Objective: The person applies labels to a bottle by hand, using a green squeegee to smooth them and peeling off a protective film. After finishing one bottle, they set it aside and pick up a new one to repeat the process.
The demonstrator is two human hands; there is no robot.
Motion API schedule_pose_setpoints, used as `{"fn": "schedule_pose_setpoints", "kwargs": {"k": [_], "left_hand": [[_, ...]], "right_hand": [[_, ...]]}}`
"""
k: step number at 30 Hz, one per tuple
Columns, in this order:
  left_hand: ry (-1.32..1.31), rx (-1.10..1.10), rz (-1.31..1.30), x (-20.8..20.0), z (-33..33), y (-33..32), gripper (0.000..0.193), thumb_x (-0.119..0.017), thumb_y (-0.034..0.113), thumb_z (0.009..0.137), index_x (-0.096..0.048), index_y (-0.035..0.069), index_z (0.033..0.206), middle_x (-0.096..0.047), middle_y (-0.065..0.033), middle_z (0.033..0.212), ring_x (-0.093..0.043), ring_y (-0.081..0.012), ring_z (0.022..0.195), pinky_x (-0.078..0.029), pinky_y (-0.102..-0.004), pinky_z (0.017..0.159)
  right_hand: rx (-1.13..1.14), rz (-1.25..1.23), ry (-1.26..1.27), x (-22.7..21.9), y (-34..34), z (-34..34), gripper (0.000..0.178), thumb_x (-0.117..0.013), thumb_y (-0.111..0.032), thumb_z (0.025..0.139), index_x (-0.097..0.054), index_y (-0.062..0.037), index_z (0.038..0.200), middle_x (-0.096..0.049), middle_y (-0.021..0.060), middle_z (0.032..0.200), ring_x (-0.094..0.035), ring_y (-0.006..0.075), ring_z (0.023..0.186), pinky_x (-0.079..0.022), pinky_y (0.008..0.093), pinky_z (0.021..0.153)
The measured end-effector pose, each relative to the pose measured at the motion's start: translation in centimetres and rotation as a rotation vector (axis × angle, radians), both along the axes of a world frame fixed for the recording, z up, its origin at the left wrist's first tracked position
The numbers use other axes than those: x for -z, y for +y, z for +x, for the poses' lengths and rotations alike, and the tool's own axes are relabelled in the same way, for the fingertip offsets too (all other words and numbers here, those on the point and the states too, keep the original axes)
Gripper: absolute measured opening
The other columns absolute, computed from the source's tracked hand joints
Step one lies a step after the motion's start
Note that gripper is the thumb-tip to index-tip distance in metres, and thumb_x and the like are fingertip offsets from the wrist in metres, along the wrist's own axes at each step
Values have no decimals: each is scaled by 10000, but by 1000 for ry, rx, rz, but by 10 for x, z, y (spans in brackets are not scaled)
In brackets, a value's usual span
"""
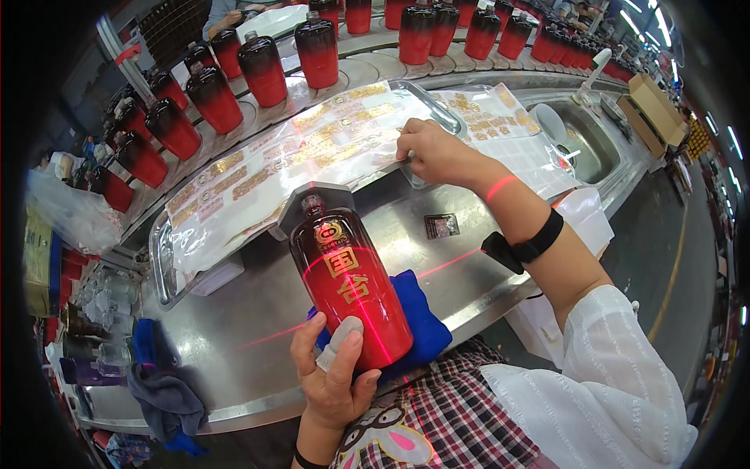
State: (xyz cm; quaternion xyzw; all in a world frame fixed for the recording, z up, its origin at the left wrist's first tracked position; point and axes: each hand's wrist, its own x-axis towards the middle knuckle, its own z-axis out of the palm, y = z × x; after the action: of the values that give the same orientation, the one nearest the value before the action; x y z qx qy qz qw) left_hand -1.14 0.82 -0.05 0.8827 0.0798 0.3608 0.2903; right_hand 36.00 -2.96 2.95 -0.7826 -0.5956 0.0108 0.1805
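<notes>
A glossy bottle (355, 305), black at the neck fading to red, leans with its neck in a grey metal holder (316, 195) and its base on a blue cloth (422, 313). Gold decals mark its front, and red laser lines cross it. My left hand (336, 383), with a white wrap on one finger, grips the bottle's lower end. My right hand (437, 155) is closed at the near edge of a tray covered with decal sheets (312, 141); what its fingertips hold, if anything, is hidden.
Red-black bottles (262, 70) stand along a conveyor (375, 59) at the back. A sink (590, 133) and a cardboard box (652, 113) are at the right. A small dark card (442, 226) lies on the steel table (234, 344). Grey-blue cloth (164, 399) hangs over its front left edge.
</notes>
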Motion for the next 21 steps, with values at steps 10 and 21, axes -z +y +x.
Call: {"fn": "schedule_pose_setpoints", "kwargs": {"k": [10,21], "left_hand": [[19,37,34,-6,1,3,472,-591,363,925,-548,86,1305,-496,-245,1322,-442,-409,1238,-386,-496,1013],[34,-44,-392,-68,50,8,609,-322,514,1002,-667,17,1071,-428,-291,1400,-323,-363,1351,-189,-456,1113]], "right_hand": [[-90,146,195,-18,-28,4,105,-654,-27,756,-666,-35,860,-598,140,1087,-573,325,1017,-490,385,840],[-571,650,-152,-63,-67,-133,236,-739,-104,665,-663,-49,882,-581,141,1154,-547,369,1140,-490,449,834]]}}
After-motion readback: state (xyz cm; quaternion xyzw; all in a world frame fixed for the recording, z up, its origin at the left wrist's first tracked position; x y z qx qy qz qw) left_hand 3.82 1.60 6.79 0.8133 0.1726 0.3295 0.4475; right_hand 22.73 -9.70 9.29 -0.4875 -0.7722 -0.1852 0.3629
